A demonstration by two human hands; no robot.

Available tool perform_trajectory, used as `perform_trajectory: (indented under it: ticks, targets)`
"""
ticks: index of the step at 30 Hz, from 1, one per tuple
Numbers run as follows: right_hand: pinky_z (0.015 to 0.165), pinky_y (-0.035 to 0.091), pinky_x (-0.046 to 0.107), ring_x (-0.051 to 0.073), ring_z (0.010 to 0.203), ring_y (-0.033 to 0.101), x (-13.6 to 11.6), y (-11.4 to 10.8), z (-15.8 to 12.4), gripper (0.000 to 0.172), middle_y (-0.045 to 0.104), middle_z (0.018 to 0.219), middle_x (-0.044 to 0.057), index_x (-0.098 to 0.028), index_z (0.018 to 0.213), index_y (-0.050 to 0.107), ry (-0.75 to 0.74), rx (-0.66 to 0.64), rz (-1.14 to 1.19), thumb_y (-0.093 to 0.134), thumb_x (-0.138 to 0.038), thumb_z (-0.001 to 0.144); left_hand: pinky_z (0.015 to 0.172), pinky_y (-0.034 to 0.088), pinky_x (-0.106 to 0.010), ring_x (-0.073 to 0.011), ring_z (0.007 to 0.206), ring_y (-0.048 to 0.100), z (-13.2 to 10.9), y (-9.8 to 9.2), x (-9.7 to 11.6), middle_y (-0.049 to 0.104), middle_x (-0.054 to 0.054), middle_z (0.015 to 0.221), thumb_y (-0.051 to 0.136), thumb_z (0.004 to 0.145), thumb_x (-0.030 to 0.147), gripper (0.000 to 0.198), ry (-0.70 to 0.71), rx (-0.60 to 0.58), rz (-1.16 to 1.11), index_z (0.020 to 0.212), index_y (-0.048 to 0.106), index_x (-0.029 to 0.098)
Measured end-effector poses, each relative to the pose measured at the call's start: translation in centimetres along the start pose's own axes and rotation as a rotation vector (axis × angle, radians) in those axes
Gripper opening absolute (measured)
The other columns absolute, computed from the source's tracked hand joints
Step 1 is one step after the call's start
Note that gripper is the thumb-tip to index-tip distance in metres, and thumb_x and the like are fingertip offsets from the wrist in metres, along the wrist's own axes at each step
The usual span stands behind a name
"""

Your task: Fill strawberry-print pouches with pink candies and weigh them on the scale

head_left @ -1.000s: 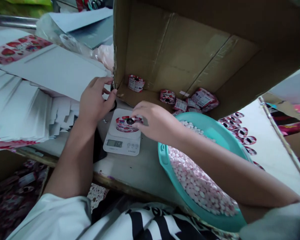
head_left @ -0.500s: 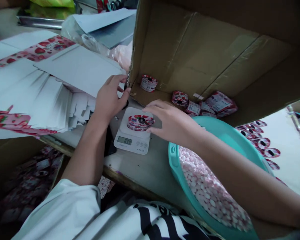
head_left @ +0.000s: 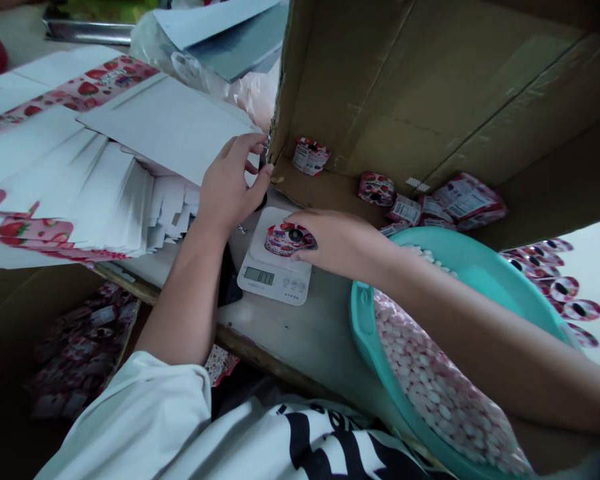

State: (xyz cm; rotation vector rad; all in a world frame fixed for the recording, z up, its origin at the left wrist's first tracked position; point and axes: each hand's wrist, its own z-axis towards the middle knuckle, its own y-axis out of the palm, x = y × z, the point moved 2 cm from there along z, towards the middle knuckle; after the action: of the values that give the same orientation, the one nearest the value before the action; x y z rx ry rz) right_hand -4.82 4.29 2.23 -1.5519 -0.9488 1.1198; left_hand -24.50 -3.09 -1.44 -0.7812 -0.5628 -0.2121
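Observation:
A small round red-and-white strawberry-print box (head_left: 285,239) lies on a white digital kitchen scale (head_left: 275,273) whose display shows digits. My right hand (head_left: 337,241) rests beside the box, fingertips curled against its right edge. Up at the left, my left hand (head_left: 233,183) has its fingers closed on the corner flap of a large cardboard carton (head_left: 405,100) that lies on its side. A teal basin (head_left: 365,320) full of small white and pink candies (head_left: 430,387) sits under my right forearm.
Several filled round boxes (head_left: 420,200) lie inside the carton. Stacks of flat white and strawberry-print card blanks (head_left: 80,173) cover the left of the table. Printed round lids (head_left: 560,280) lie at the right. A box of packets (head_left: 75,347) sits below the table edge, left.
The camera has shifted, so everything sits further right and lower. My right hand has lowered against the round box. The scale's digits have changed. My left hand stays on the carton flap.

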Motion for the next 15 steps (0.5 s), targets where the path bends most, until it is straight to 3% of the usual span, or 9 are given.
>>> perform_trajectory:
  ticks: [8, 13, 15]
  targets:
    - [0.083, 0.05, 0.032, 0.029, 0.11, 0.062, -0.4, -0.2, 0.3, 0.05, 0.064, 0.126, 0.006, -0.024, 0.129, 0.061, 0.024, 0.002, -0.019, 0.075, -0.037, 0.083, 0.081, 0.055, -0.038, -0.02, 0.082, 0.067, 0.0, 0.1, 0.1, 0.065, -0.007, 0.123, 0.054, 0.09, 0.043, 0.041, 0.05, 0.027, -0.007, 0.13, 0.049, 0.034]
    - [0.082, 0.051, 0.032, 0.03, 0.11, 0.062, -0.7, -0.3, 0.2, 0.07, 0.056, 0.137, 0.009, -0.022, 0.14, 0.052, 0.03, 0.027, -0.033, 0.079, -0.042, 0.079, 0.08, 0.055, -0.038, -0.0196, 0.081, 0.067, 0.0, 0.0, 0.4, 0.065, -0.006, 0.12, 0.055, 0.089, 0.04, 0.041, 0.057, 0.034, -0.004, 0.129, 0.05, 0.035]
    - [0.081, 0.051, 0.032, 0.028, 0.108, 0.062, -1.1, -0.9, 0.0, 0.069, 0.055, 0.137, 0.009, -0.021, 0.14, 0.053, -0.005, 0.068, -0.016, 0.079, -0.041, 0.08, 0.078, 0.055, -0.036, -0.0186, 0.078, 0.066, 0.0, -0.1, 0.5, 0.066, -0.005, 0.118, 0.056, 0.088, 0.038, 0.04, 0.062, 0.045, 0.004, 0.128, 0.05, 0.035]
